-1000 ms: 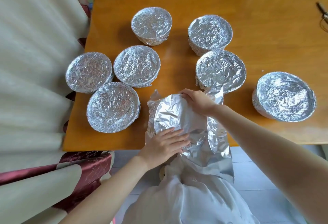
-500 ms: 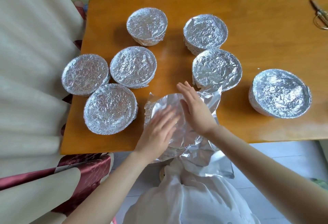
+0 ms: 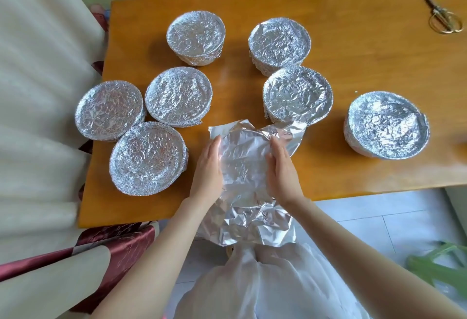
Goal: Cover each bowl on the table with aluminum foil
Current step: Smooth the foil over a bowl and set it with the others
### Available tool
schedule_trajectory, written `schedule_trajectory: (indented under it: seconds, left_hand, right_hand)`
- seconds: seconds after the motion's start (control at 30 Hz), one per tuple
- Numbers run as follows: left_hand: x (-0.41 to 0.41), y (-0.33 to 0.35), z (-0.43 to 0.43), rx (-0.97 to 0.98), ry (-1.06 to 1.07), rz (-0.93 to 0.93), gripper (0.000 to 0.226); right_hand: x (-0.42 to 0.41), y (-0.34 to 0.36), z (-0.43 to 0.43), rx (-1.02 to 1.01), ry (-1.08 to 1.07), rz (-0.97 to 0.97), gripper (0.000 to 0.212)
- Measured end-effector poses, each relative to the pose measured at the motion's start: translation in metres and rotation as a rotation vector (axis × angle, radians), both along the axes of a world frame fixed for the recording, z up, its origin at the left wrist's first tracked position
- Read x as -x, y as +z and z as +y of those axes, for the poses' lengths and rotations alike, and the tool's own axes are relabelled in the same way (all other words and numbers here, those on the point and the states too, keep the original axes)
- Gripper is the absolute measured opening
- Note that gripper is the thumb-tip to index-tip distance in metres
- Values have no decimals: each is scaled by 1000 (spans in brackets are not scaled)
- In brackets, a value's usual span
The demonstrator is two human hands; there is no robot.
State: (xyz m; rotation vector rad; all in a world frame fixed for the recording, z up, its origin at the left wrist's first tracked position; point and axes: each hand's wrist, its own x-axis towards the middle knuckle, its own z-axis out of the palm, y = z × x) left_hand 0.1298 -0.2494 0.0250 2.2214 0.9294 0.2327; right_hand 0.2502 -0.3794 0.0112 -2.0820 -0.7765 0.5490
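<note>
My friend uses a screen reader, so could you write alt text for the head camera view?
A person's left hand and right hand press flat on either side of a loose aluminum foil sheet draped over a round shape at the near edge of a wooden table. Seven foil-covered bowls stand beyond it, and scissors lie at the far right.

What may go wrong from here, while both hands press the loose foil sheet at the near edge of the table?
1. The foil sheet hangs past the near edge of the table. The bowl beneath seems close to that edge and might slide off if pulled.
2. The left hand and right hand press with flat fingers, so the thin sheet may tear when folded.
3. The sheet's far corner lies by a covered bowl and may snag its wrap.
</note>
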Motion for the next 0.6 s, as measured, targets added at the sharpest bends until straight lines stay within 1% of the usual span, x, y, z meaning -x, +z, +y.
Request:
schedule_trajectory:
  seconds: [0.13, 0.27, 0.47, 0.6]
  left_hand:
    - [1, -3, -1, 128, 150, -135, 42]
    - [0, -5, -3, 235, 264, -204, 37]
    - [-1, -7, -6, 385, 372, -238, 37]
    - [-2, -7, -5, 416, 375, -236, 37]
  right_hand:
    - [4, 5, 0, -98, -147, 189, 40]
    - [5, 0, -1, -203, -218, 314, 36]
    - [5, -6, 1, -254, -262, 360, 34]
    - [7, -6, 0, -253, -268, 360, 34]
